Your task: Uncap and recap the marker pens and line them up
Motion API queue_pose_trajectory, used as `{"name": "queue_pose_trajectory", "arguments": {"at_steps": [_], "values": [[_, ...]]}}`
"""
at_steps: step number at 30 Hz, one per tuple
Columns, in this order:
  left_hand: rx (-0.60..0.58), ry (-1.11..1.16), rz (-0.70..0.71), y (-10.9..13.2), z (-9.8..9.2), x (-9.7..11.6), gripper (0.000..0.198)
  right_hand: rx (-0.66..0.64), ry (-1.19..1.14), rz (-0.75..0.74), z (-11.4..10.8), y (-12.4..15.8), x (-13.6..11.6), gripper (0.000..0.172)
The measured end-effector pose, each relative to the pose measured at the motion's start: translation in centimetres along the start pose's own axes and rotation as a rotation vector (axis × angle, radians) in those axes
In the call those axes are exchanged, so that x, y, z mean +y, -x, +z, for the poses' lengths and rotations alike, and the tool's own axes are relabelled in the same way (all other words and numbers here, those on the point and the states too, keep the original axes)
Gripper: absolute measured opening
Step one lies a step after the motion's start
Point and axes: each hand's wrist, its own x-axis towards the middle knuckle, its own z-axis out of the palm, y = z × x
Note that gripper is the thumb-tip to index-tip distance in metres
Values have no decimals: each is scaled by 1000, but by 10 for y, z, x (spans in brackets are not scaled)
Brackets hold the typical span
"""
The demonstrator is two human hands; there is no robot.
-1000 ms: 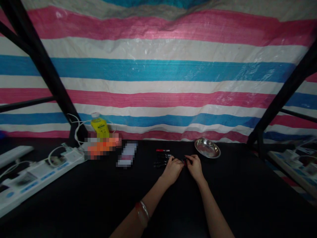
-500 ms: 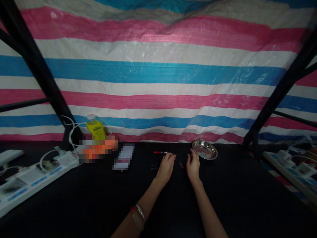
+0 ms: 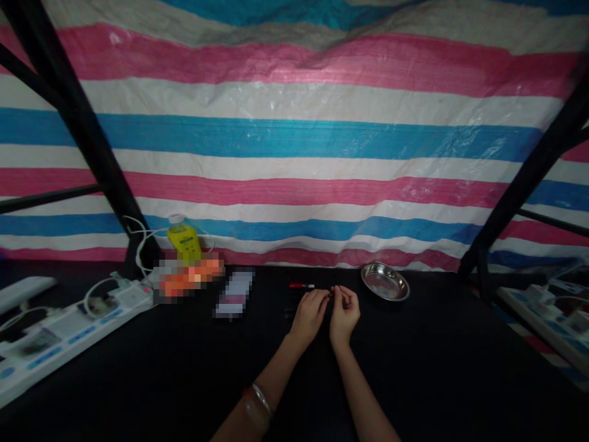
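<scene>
My left hand (image 3: 311, 313) and my right hand (image 3: 344, 313) meet over the black table, fingertips almost touching. Both are closed in a pinch around something small and dark between the fingertips, too small to make out. A short red pen-like piece with a pale end (image 3: 301, 285) lies just beyond my left hand. Several dark small pieces (image 3: 289, 313) lie to the left of that hand, partly hidden and hard to tell from the tabletop. To the right of my right hand stands a shallow round metal dish (image 3: 385, 283).
A blurred-out phone-like slab (image 3: 234, 296) lies to the left. Beyond it are a blurred orange object (image 3: 191, 278) and a yellow bottle (image 3: 184, 241). White power strips (image 3: 69, 334) with cables run along the left; another (image 3: 545, 319) is at right. Striped sheeting (image 3: 322, 190) hangs behind.
My right hand has moved left, away from the metal dish, to meet my left hand, and its fingers have closed. The small red-and-dark piece beside it no longer shows on the table.
</scene>
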Motion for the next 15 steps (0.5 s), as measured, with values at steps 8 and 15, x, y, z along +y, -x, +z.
{"name": "queue_pose_trajectory", "arguments": {"at_steps": [8,15], "values": [[15,26,10,1,0,0,21,4,-67,41,-2,-1,1,32],[52,29,-38,2,0,1,20,3,27,8,-2,0,0,36]]}}
